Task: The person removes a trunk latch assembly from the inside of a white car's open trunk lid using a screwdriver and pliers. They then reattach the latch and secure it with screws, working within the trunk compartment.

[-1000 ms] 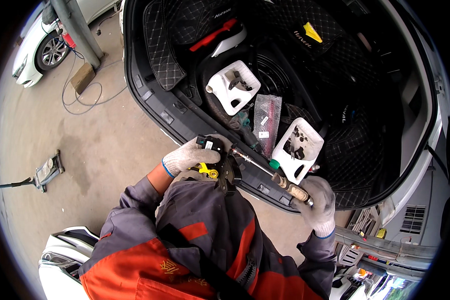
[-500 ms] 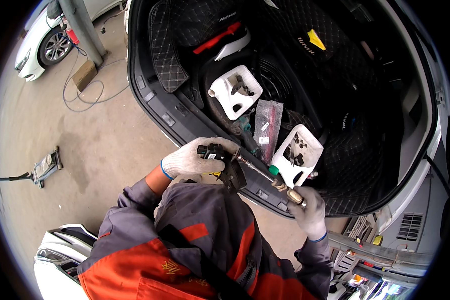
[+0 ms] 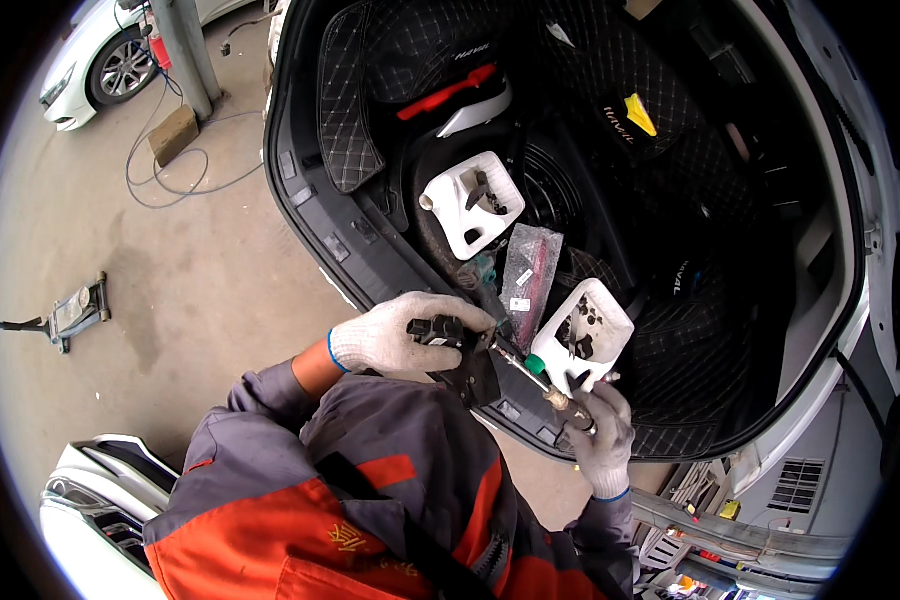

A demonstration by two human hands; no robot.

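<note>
My gloved left hand [image 3: 400,335] is closed around a black plastic part [image 3: 470,380] with a block-shaped housing, held over the car's rear sill. My gloved right hand [image 3: 605,440] grips the thicker end of a long metal rod tool [image 3: 532,378] with a jointed, brass-coloured section. Its thin far end meets the black part beside my left fingers; the exact contact is hidden. Just beyond the tool stands a cut-open white jug [image 3: 610,312] with a green cap [image 3: 535,364], holding small dark pieces.
Another cut-open white jug [image 3: 448,190] sits deeper in the boot, with dark pieces inside. Between the jugs lie a bubble-wrap packet [image 3: 532,270] and a teal-and-dark power tool [image 3: 480,275]. The boot's sill [image 3: 350,240] runs before me. A floor jack [image 3: 75,312] stands at left.
The view has shifted slightly. My right hand has changed its hold on the tool's end, its fingers now more raised. My left hand still holds the black part against the tool's far end.
</note>
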